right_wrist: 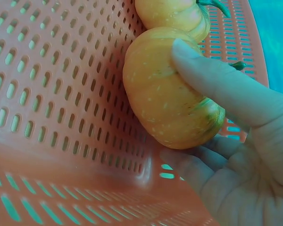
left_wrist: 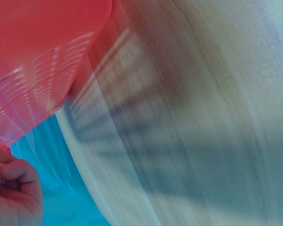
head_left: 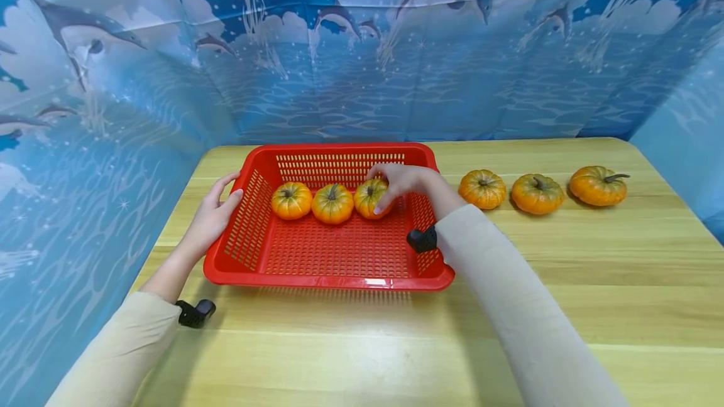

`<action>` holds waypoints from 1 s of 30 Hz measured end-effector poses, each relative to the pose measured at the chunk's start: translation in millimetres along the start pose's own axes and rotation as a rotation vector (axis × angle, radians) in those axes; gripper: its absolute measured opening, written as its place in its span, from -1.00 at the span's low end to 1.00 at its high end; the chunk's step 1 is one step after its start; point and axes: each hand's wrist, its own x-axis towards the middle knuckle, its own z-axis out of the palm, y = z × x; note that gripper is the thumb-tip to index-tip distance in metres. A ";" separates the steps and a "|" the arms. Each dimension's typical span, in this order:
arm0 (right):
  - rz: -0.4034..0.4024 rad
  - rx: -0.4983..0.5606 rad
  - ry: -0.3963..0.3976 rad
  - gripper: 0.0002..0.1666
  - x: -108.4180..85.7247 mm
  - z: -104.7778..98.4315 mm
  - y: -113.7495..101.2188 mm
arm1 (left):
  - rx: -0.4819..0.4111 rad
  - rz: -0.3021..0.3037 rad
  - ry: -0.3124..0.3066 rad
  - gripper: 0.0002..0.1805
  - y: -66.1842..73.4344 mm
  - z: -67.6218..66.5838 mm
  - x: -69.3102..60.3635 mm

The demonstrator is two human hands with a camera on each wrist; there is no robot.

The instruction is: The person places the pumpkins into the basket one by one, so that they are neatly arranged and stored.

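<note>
A red plastic basket (head_left: 339, 279) with slotted walls stands on the table. My left hand (head_left: 212, 215) grips its left rim; in the left wrist view the fingers (left_wrist: 19, 176) are curled at the rim. Inside, three small orange pumpkins lie in a row: a left one (head_left: 291, 201), a middle one (head_left: 332, 206) and a right one (head_left: 366, 198). Around the right pumpkin my right hand (head_left: 404, 179) has its thumb and fingers, and the right wrist view shows the thumb pressed on the pumpkin's side (right_wrist: 162, 99). Whether that pumpkin touches the basket's bottom I cannot tell.
To the right of the basket, three more pumpkins sit on the wooden table (head_left: 565, 281): a near one (head_left: 482, 189), a middle one (head_left: 537, 194) and a far right one (head_left: 597, 186). A blue dolphin-print cloth (head_left: 362, 80) hangs behind the table and along its sides.
</note>
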 end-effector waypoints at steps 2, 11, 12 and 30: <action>-0.009 0.001 -0.005 -0.14 0.7 1.5 -0.2 | -0.001 -0.004 -0.001 -0.37 -0.8 -0.4 -0.4; -0.004 -0.016 0.003 -0.14 1.2 4.3 -2.5 | -0.014 -0.013 -0.008 -0.38 11.3 2.0 -7.6; 0.004 -0.019 0.001 -0.14 0.8 4.1 -3.5 | -0.014 -0.013 -0.009 -0.38 13.6 2.4 -9.2; 0.000 -0.071 0.008 -0.15 -8.7 -9.4 -16.3 | 0.004 -0.005 0.003 -0.37 0.2 0.8 -0.8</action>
